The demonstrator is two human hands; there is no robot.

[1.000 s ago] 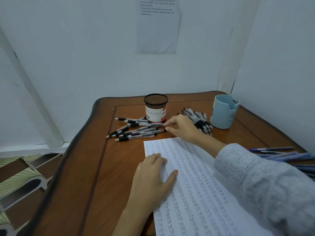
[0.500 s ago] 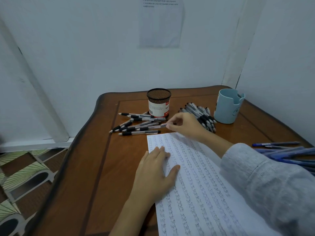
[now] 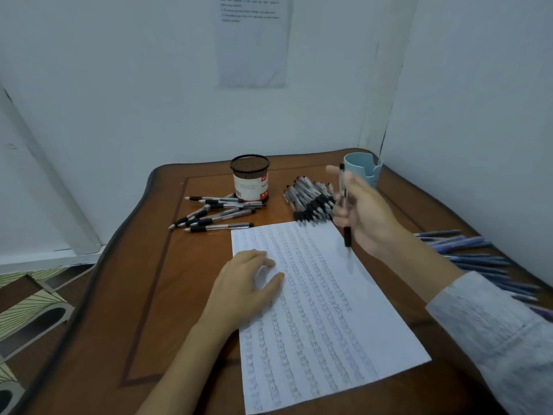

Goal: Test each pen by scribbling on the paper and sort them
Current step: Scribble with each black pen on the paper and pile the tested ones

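**One pen [image 3: 347, 236] held over the paper [image 3: 323, 310]**

The right hand [image 3: 368, 217] grips the pen, tip down, above the paper's far corner. The left hand [image 3: 245, 289] lies flat, relaxed, on its left edge. On the counter [image 3: 155, 295], loose pens [image 3: 215, 218] lie by a mesh cup [image 3: 250, 178], a bundle [image 3: 311, 199] near a blue cup [image 3: 365, 169].

My right hand [image 3: 369, 218] holds a pen [image 3: 344, 205] upright above the paper [image 3: 323, 310]. My left hand [image 3: 248, 287] rests flat on its edge.
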